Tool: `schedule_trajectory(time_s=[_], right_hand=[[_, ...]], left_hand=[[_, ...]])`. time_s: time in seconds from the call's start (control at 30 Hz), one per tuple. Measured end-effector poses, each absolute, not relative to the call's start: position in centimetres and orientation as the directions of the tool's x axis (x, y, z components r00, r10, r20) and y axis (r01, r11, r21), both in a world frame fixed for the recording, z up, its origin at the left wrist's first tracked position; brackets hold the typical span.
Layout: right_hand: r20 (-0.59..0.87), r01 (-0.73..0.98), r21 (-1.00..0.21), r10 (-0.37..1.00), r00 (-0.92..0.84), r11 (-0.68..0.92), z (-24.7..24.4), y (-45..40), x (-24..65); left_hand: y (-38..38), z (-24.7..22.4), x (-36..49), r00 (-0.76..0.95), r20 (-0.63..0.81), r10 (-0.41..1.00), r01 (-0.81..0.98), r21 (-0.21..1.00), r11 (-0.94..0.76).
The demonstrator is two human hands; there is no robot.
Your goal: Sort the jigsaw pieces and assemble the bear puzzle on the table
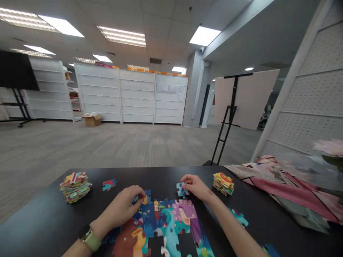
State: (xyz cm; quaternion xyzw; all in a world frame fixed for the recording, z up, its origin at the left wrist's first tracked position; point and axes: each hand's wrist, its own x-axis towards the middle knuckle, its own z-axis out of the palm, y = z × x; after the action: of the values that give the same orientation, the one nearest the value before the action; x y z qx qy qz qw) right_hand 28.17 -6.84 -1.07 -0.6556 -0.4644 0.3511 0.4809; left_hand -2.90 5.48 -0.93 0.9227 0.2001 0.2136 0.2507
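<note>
A partly joined jigsaw puzzle [169, 223] with colourful animals lies on the black table, with dark gaps near its lower part. At its upper left corner, my left hand [124, 205] has thumb and fingers curled together on a dark blue puzzle piece, mostly hidden by the fingers. My right hand [197, 187] pinches a light blue puzzle piece [182, 190] just beyond the puzzle's upper right edge. Stacks of pieces stand on both sides: a taller left stack [75, 187] and a smaller right stack [223, 183]. A loose red and blue piece [109, 184] lies beyond my left hand.
Beneath my right forearm lies a loose teal piece [238, 217], with another dark blue piece [270, 250] nearer me. Pink cloth and wrapping [289, 185] cover the table's right side. Past the table [50, 217] stand a black easel [226, 125] and white shelves [138, 96].
</note>
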Motion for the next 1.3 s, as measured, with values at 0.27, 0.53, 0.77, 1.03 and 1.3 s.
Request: schedule_trajectory(time_s=[0.27,0.53,0.77,1.03,1.3], right_hand=[[-0.058,0.310,-0.938,0.951,0.305,-0.156,-0.8,-7.0,28.7],[-0.080,0.315,-0.940,0.983,0.163,-0.129,1.4,-7.6,26.0],[-0.008,0.613,-0.790,1.000,0.022,-0.019,1.4,-9.5,12.1],[-0.095,0.615,-0.787,0.979,-0.181,0.037,-2.8,-9.9,3.8],[-0.131,0.753,-0.656,0.975,-0.180,0.051,-2.1,-8.5,0.8]], left_hand=[[5.6,-0.7,-3.0,0.843,0.309,0.439,0.233,0.526,-0.818],[6.7,-0.5,-3.3,0.842,0.289,0.456,0.288,0.475,-0.832],[7.8,-0.8,-4.0,0.816,0.328,0.476,0.313,0.443,-0.840],[8.2,-0.7,-4.4,0.819,0.346,0.458,0.309,0.407,-0.860],[7.8,-1.0,-4.5,0.838,0.325,0.439,0.317,0.366,-0.875]])
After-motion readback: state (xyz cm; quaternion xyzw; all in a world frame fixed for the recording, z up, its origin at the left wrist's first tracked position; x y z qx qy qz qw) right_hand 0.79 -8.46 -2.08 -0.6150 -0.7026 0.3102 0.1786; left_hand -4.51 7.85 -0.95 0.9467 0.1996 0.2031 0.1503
